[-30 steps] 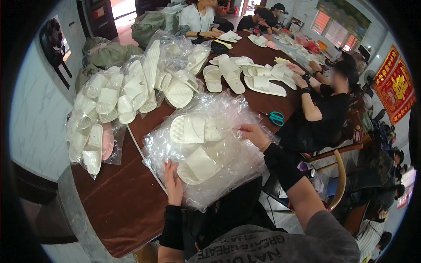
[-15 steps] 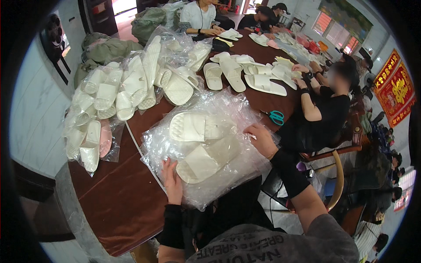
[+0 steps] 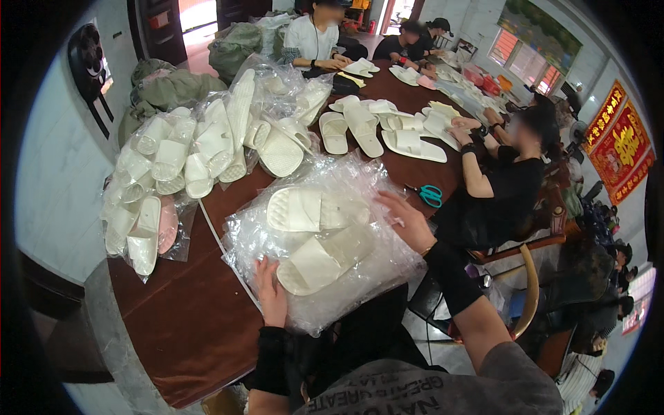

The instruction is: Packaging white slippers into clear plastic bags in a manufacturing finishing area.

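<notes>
A pair of white slippers, an upper one (image 3: pixel 296 209) and a lower one (image 3: pixel 315 266), lies side by side in front of me, partly inside a clear plastic bag (image 3: pixel 356 232). Beneath it is a stack of similar clear bags (image 3: pixel 249 235) at the table's edge. At the stack's left side, my left hand (image 3: pixel 271 294) rests with fingers stretched up along the plastic, the thumb close to the lower slipper. My right hand (image 3: pixel 409 221) lies over the right end of the bag, fingers extended and apart. Its fingertips touch the plastic.
Bagged white slippers (image 3: pixel 169 155) are heaped on the left of the brown table (image 3: pixel 166 325), with a pink one (image 3: pixel 168 225) among them. Loose white slippers (image 3: pixel 363 128) lie farther back. Teal-handled scissors (image 3: pixel 430 196) sit beyond my right hand. Co-workers (image 3: pixel 512 173) sit along the right and far sides.
My right hand's fingers have stretched out farther left across the bag's end. My left hand stays by the lower slipper. The whole view has shifted slightly.
</notes>
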Tool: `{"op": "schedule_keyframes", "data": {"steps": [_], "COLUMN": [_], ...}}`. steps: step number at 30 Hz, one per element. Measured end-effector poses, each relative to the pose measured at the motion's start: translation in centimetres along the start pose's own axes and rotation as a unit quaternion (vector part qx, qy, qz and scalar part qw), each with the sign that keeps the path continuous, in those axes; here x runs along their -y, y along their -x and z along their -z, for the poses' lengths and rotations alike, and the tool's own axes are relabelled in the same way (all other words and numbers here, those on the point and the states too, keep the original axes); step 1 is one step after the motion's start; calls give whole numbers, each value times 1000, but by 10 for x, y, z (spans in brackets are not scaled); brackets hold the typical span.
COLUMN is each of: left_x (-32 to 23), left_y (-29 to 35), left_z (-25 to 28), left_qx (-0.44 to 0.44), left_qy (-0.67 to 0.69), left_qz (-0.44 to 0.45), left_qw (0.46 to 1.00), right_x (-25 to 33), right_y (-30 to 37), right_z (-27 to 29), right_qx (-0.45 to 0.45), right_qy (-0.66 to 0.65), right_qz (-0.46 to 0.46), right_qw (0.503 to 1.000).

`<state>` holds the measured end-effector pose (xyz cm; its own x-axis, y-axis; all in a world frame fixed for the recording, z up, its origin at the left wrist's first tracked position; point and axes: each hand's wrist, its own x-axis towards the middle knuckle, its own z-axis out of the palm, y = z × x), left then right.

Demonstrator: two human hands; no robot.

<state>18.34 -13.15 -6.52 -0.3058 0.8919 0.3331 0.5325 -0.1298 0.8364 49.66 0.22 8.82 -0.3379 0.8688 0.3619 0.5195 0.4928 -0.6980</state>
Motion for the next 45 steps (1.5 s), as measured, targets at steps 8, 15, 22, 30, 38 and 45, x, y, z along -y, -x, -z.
{"op": "schedule_keyframes", "data": {"steps": [8, 15, 22, 30, 38, 45], "left_x": [-4, 1, -4, -5, -5, -31], "left_y": [0, 2, 1, 0, -1, -11], "left_z": [-2, 1, -2, 1, 2, 28], "left_qx": [7, 4, 3, 7, 29, 53], "left_qy": [12, 1, -4, -6, -9, 32], "left_qz": [3, 10, 12, 22, 19, 30], "left_qw": [1000, 1000, 1000, 1000, 999, 998], "right_x": [-80, -8, -64, -113, -58, -46], "right_y": [39, 0, -45, -40, -27, -29], "right_z": [51, 53, -16, -48, -58, -33], "right_qx": [31, -37, 369, 219, 288, 284], "right_qy": [195, -97, 113, -116, -203, -152], "right_qz": [32, -118, -237, -323, -302, -261], "right_qw": [980, 988, 891, 913, 886, 910]}}
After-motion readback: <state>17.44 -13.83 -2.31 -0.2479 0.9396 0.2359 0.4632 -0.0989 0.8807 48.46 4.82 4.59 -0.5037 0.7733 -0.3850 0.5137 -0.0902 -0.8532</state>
